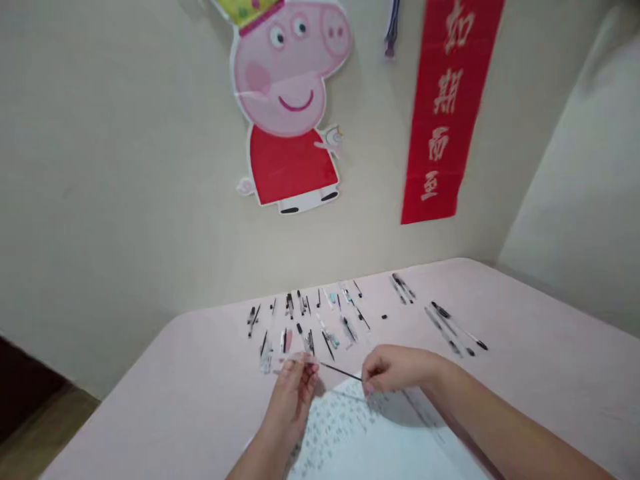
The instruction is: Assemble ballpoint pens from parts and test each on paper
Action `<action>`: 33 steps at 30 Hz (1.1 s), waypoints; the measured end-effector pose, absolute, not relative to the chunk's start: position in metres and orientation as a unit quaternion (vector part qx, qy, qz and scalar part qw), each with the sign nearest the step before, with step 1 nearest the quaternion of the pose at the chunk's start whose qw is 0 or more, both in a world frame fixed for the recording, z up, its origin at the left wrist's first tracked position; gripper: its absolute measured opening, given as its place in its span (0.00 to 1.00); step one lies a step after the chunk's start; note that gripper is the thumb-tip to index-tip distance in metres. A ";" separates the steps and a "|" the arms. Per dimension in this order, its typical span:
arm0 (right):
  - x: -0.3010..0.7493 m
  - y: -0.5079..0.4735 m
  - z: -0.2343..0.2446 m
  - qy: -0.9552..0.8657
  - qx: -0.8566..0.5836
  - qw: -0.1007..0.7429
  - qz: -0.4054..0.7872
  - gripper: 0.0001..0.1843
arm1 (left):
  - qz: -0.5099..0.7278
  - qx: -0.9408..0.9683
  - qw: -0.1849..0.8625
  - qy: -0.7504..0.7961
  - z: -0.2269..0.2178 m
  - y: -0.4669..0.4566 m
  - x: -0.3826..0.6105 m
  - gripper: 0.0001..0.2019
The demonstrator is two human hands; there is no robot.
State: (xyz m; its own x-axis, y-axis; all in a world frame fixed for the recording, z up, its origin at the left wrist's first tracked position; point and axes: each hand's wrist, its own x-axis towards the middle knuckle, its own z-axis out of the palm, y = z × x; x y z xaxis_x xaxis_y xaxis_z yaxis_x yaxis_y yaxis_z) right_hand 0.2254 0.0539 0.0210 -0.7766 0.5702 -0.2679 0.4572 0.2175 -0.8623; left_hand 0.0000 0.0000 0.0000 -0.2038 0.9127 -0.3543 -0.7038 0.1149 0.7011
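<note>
My left hand [295,387] pinches a pale, see-through pen barrel [306,359] just above the near part of the table. Between my two hands runs a thin dark pen refill [341,371]. Its left end meets the barrel's right end, and I cannot tell how far inside it reaches. The fingers of my right hand [387,370] are closed on the refill's other end. Below both hands lies a white sheet of paper [370,440] covered with small grey marks, partly hidden by my forearms.
Pen parts, dark refills, caps and clear barrels [305,320] are spread along the table's far side. Several pens [447,327] lie to the right, with more pens [403,288] behind. The pink table [165,380] meets a wall bearing a cartoon pig cutout [293,167] and a red banner [440,133].
</note>
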 end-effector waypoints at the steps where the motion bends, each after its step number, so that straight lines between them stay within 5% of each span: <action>1: 0.225 0.053 0.022 -0.778 -0.331 0.053 0.531 0.13 | 0.650 0.133 0.623 0.413 -0.001 0.000 0.000 0.03; 10: 0.223 0.052 0.021 -0.778 -0.318 0.084 0.535 0.12 | 0.620 0.235 0.629 0.406 -0.010 -0.001 0.003 0.14; 22: 0.203 0.043 0.018 -0.682 -0.336 0.210 0.614 0.10 | 0.542 0.285 0.695 0.377 -0.007 -0.012 0.006 0.10; 33: 0.187 0.035 0.009 -0.605 -0.291 0.285 0.684 0.21 | 0.523 0.277 0.725 0.353 -0.006 -0.013 0.006 0.09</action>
